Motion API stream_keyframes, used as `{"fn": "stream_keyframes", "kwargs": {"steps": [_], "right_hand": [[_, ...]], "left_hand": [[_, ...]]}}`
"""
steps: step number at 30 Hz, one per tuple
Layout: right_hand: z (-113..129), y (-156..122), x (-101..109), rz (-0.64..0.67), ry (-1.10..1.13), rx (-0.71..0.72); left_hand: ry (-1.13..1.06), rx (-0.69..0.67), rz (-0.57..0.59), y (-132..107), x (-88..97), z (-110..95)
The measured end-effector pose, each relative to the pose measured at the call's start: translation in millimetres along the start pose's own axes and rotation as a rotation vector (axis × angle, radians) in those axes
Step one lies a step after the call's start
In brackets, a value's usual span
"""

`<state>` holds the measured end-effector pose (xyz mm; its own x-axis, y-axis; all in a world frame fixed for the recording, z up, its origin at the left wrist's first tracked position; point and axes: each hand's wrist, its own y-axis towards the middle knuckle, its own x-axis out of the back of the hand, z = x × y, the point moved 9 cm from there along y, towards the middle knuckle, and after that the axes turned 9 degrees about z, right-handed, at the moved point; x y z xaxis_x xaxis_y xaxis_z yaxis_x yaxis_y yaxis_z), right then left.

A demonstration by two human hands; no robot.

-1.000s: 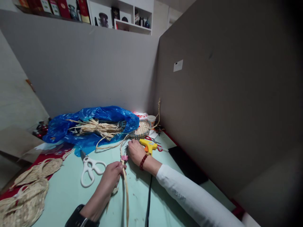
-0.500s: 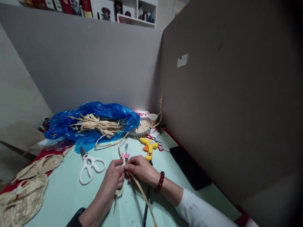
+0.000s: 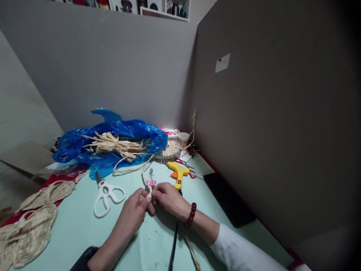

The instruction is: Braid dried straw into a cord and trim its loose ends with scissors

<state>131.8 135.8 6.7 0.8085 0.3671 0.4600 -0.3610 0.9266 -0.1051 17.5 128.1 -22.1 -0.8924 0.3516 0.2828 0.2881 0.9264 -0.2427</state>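
My left hand (image 3: 138,206) pinches a short pale braid of dried plant fibre (image 3: 150,190) between thumb and fingers. Close against it, my right hand (image 3: 169,198) is closed at the same spot, its fingertips on the braid's strands. Just beyond the fingers, a pink binder clip (image 3: 151,183) grips the braid, which runs on as a thin cord toward the back. A loose pale strip (image 3: 192,253) shows below my right wrist. Part of the braid is covered by my fingers.
White scissors (image 3: 105,195) lie left of my hands, a yellow glue gun (image 3: 179,174) to the right with its black cable (image 3: 174,246). Behind are a blue plastic bag (image 3: 132,130) with a fibre bundle (image 3: 118,145), a woven basket (image 3: 170,149) and a cup (image 3: 184,138). Braided coils (image 3: 31,237) lie left.
My left fingers have shifted and spread slightly around the braid. The long strip hanging from my right hand has swung down under the wrist. The view has tilted a little downward.
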Motion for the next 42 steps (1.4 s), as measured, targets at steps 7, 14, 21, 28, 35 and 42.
{"fn": "stream_keyframes", "kwargs": {"steps": [7,14,21,28,35,42], "right_hand": [[-12.2,6.9,-7.9,0.005,0.177,-0.045],[-19.1,11.5,-7.1,-0.027,0.226,-0.054],[-19.2,13.9,-6.7,-0.033,0.237,-0.012],[-20.8,13.3,-6.5,-0.045,0.341,-0.006],[-17.2,7.3,-4.1,0.008,0.472,-0.046],[-11.7,3.2,-4.9,0.071,0.550,-0.069]], "left_hand": [[0.087,0.005,0.059,-2.7,-2.6,-5.5],[0.244,-0.049,0.078,0.1,11.9,-10.4],[0.510,-0.086,-0.058,-9.8,18.8,-34.0],[0.688,-0.079,-0.156,-31.0,-11.1,-43.0],[0.897,-0.148,-0.095,-35.9,-42.3,-39.7],[0.816,-0.162,-0.082,-36.2,-39.3,-48.1]]}}
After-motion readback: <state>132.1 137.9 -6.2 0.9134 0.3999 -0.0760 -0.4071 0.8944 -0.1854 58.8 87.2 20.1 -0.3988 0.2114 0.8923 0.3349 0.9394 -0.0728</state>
